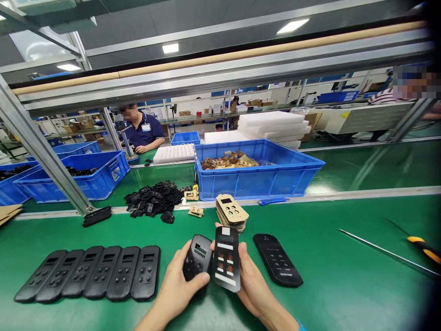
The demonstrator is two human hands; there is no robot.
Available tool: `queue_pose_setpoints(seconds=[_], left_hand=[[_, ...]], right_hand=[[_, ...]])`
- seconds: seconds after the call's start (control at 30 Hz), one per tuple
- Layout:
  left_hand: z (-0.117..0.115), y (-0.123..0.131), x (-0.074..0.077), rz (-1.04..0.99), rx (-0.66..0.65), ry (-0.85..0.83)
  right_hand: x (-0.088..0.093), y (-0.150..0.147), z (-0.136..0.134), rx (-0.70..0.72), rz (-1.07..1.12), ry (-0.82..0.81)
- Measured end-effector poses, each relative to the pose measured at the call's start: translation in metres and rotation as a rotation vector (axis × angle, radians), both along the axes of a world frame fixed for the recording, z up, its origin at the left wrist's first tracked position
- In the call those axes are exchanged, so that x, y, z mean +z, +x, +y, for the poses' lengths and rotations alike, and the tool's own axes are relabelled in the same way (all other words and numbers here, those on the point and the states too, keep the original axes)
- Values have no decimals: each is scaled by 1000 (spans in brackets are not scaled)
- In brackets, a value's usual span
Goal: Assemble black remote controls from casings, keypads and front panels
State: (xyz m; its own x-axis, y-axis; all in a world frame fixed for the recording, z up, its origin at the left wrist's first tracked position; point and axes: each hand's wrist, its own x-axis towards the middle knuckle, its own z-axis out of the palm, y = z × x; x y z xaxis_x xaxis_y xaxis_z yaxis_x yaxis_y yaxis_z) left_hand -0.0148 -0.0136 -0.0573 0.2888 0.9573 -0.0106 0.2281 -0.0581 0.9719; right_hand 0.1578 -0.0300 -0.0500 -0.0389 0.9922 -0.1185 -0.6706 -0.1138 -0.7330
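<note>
Green, glossy bench (pixel 317 234). Ribbed blue plastic bin (pixel 251 184) at its rear, holding brown cut sheets (pixel 230 161). Six black cases (pixel 89 273), rounded oblongs, lie side by side at left. Heap of thin black plates (pixel 153 200) beyond. Left hand (pixel 177 287) grasps a button-studded black shell (pixel 200 252); right hand (pixel 255 285) grasps a flat, white-striped panel (pixel 226 264) just beside the shell, above the bench.

Ceiling (pixel 120 27): grey, top of frame. Lamps (pixel 170 48): lit, rectangular; upper right, upper centre, upper left. Crossbeam (pixel 220 77): metal, spanning upper frame. Post (pixel 44 148): metal, slanted, left. Worktop (pixel 310 234): green, glossy, lower half.
</note>
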Motion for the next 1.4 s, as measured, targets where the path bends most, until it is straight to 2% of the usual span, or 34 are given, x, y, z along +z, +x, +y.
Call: queue_pose_setpoints(seconds=[0.1,0.17,0.4,0.53,0.63,0.7,0.97,1.2,1.4], left_hand=[[-2,-3,-5,-371,8,-258],[-4,-4,-4,-507,21,-371],[-10,4,1,-771,27,-570],[-11,6,2,-861,53,-650],[-12,6,5,-878,54,-691],[-13,7,6,-872,51,-711],[-14,7,5,-883,22,-723],[-14,9,6,-880,24,-703],[-17,11,7,-753,10,-606]], right_hand=[[-1,-3,0,-17,4,-3],[-2,-4,0,-26,5,-8],[-2,-2,-2,29,-22,-94],[-4,-3,1,36,-247,-40],[-8,-3,3,59,-491,38],[-9,-4,3,78,-575,59],[-4,-2,1,135,-692,75],[-19,-3,-1,60,-835,145],[-23,-4,-3,32,-851,141]])
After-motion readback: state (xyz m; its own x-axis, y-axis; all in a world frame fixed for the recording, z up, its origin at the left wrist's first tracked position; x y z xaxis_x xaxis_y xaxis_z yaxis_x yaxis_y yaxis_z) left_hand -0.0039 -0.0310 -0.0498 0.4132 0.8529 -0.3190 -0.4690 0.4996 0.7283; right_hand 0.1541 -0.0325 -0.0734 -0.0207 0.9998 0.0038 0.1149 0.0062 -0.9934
